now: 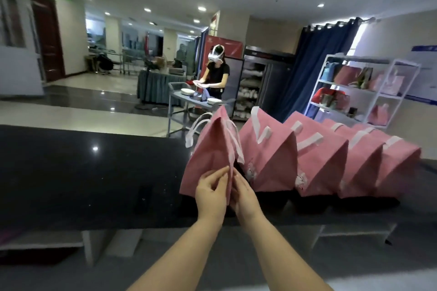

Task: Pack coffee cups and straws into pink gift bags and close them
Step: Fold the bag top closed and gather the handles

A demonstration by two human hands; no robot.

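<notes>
Nearest, the left hand (211, 192) and right hand (244, 196) pinch a side fold of the leftmost pink bag (210, 149); an uneven tug could tip it onto the neighbouring bag (272, 156).

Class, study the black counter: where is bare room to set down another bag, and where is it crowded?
Free: the wide stretch of counter left of the held bag, out to its far edge. Crowded: right of the left hand and right hand, where pink bags stand packed in a row.
</notes>
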